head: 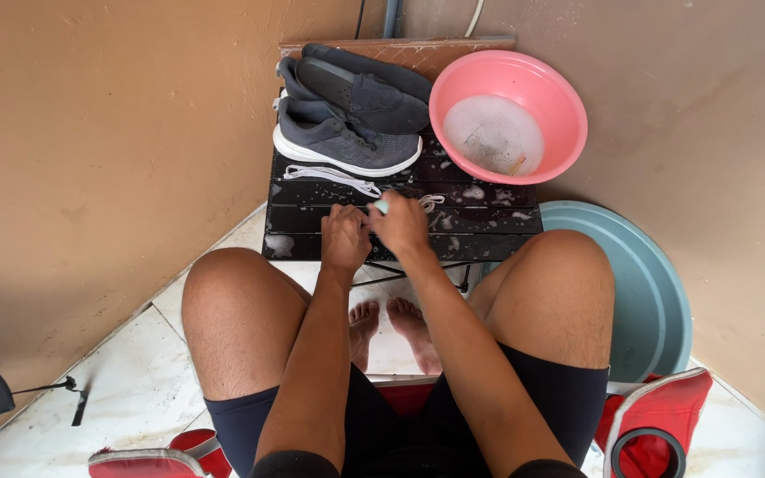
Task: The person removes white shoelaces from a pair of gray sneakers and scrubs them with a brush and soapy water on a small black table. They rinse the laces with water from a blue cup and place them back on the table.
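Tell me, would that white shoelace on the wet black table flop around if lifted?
Probably: the white shoelace lies in loose curves, so it looks limp. Suds on the black table suggest it is wet and slippery. It seems light.

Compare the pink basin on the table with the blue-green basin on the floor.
The pink basin stands upright on the black slatted table and holds soapy water; the blue-green basin lies on the floor, partly hidden behind the knee, its contents out of view. The blue-green basin looks wider. Both are round.
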